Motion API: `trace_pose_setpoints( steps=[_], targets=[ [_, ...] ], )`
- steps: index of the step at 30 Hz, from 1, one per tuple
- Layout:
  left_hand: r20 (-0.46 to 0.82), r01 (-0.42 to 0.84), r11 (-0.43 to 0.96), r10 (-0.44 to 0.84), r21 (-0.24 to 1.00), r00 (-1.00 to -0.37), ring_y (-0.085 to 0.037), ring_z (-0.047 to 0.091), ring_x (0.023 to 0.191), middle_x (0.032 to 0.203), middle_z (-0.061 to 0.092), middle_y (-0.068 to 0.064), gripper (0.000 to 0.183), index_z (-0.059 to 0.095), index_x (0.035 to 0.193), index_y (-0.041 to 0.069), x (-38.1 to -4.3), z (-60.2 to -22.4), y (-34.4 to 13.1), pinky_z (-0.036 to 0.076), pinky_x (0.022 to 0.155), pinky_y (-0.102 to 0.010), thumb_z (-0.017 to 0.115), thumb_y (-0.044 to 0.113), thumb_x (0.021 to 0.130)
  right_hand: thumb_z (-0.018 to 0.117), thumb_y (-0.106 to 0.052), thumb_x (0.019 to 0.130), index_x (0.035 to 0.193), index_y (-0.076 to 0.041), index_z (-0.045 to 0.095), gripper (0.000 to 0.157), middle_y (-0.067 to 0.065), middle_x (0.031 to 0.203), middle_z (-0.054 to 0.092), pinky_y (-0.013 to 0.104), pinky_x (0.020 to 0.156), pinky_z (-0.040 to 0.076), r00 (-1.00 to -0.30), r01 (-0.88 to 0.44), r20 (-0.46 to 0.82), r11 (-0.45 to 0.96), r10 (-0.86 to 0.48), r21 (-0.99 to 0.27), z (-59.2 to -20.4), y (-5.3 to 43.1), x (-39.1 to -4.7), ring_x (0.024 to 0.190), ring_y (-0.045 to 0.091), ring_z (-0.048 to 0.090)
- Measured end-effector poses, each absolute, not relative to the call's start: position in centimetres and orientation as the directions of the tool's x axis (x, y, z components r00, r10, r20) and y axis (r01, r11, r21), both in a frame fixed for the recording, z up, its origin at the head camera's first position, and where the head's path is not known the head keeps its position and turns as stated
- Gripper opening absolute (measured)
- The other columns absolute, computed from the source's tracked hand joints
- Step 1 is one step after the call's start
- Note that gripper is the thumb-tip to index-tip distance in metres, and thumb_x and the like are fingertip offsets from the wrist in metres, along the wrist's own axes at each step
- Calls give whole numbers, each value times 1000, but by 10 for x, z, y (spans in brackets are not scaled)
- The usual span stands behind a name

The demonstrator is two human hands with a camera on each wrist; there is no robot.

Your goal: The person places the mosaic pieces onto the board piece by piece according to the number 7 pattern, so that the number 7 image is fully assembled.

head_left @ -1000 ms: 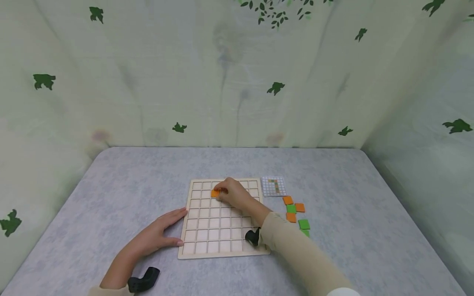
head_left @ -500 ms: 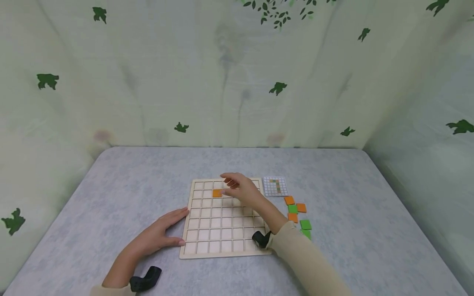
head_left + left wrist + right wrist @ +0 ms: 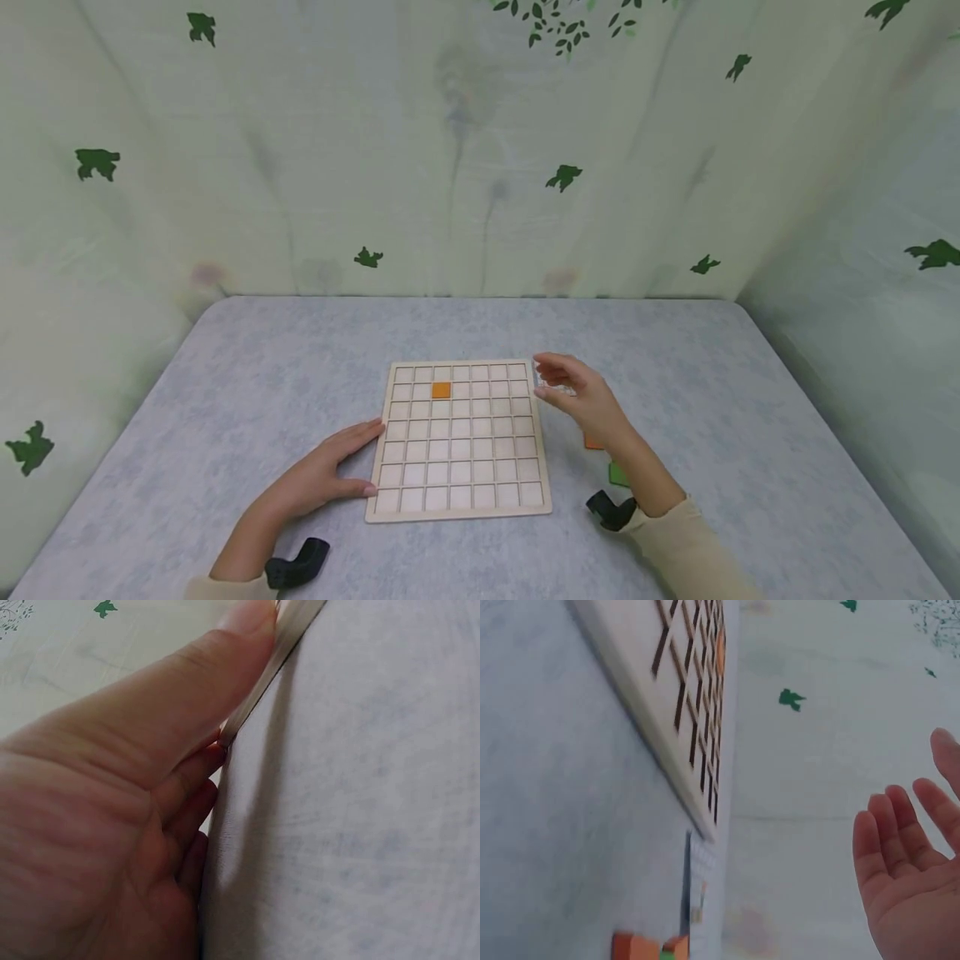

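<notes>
A wooden grid board (image 3: 459, 442) lies flat on the table, with one orange square tile (image 3: 441, 390) set in a cell of its second row from the back. Along the board's left edge rests my left hand (image 3: 322, 475), thumb and fingertips touching the rim; the left wrist view shows the thumb (image 3: 217, 660) against the wooden edge. My right hand (image 3: 581, 396) hovers just past the board's right edge, fingers loosely bent and nothing between them. It covers most of the small pattern card (image 3: 546, 383) and some of the loose tiles.
Right of the board, an orange tile (image 3: 593, 442) and a green tile (image 3: 618, 474) show partly from under the right arm. The right wrist view has the card (image 3: 699, 892) beside orange tiles (image 3: 634, 947). A leaf-patterned curtain (image 3: 457, 150) hangs behind the table.
My right hand has let go of the orange tile, leaving it in its cell, and has moved right off the board to above the card. My left hand has stayed at the board's edge.
</notes>
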State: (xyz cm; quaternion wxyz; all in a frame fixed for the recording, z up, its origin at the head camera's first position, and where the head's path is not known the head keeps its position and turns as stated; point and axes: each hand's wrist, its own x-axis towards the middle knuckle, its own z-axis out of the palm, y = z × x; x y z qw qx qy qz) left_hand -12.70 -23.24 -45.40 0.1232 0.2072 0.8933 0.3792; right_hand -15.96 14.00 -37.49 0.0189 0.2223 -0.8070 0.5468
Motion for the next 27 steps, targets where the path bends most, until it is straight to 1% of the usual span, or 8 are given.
trace_pose_setpoints(
  steps=[2, 3, 8, 11, 17, 22, 24, 27],
  targets=[
    [-62, 279, 625, 465, 729, -883, -39, 21, 129, 142, 29, -16, 90, 34, 139, 4, -127, -454, -232, 19, 99, -56, 73, 44, 68, 62, -2, 83, 124, 4, 49, 43, 23, 114, 51, 46, 87, 40, -907, -373, 273, 310, -321, -874, -384, 156, -157, 102, 34, 49],
    [-61, 280, 625, 466, 729, -883, -39, 21, 129, 142, 29, -16, 90, 34, 139, 4, -127, -454, -232, 19, 99, -57, 73, 44, 68, 63, -4, 83, 123, 4, 49, 43, 22, 114, 52, 45, 87, 41, -910, -371, 272, 326, -311, -869, -389, 164, -157, 102, 33, 50],
    [-62, 276, 627, 462, 728, -885, -40, 21, 128, 142, 29, -16, 89, 34, 139, 4, -127, -453, -233, 19, 98, -57, 73, 44, 69, 65, -15, 83, 122, -5, 53, 41, 13, 114, 55, 38, 85, 43, -939, -323, 233, 410, -254, -853, -420, 203, -153, 100, 25, 51],
    [-66, 272, 626, 462, 731, -885, -40, 21, 129, 142, 29, -16, 89, 34, 139, 4, -126, -454, -233, 19, 98, -57, 73, 43, 69, 65, -17, 84, 121, -6, 53, 41, 11, 112, 56, 35, 84, 44, -949, -289, 192, 453, -249, -843, -429, 220, -148, 99, 23, 52],
    [-73, 262, 629, 455, 731, -887, -39, 20, 129, 142, 29, -15, 89, 33, 140, 6, -127, -454, -233, 19, 98, -57, 72, 44, 69, 68, -16, 81, 120, -4, 55, 43, 11, 114, 56, 34, 81, 44, -955, -198, 43, 520, -295, -831, -441, 248, -136, 98, 26, 52],
    [-82, 252, 634, 448, 731, -890, -40, 20, 129, 142, 29, -15, 89, 33, 139, 6, -126, -453, -232, 18, 98, -58, 72, 45, 69, 70, -19, 79, 119, -4, 55, 45, 12, 120, 54, 33, 87, 42, -942, -100, -93, 533, -323, -840, -449, 268, -130, 106, 28, 49],
    [-83, 250, 635, 447, 731, -891, -40, 20, 129, 142, 29, -15, 89, 34, 139, 6, -125, -453, -232, 19, 98, -58, 72, 45, 69, 69, -19, 80, 119, -7, 56, 43, 10, 121, 53, 32, 89, 40, -934, -91, -117, 540, -338, -837, -450, 271, -129, 110, 27, 48],
    [-80, 249, 627, 447, 738, -891, -39, 20, 129, 142, 29, -15, 89, 34, 139, 5, -125, -453, -232, 19, 98, -58, 72, 44, 69, 68, -18, 80, 117, -10, 58, 39, 6, 119, 54, 33, 90, 39, -928, -135, -97, 568, -359, -812, -451, 272, -128, 110, 25, 47]
  ],
)
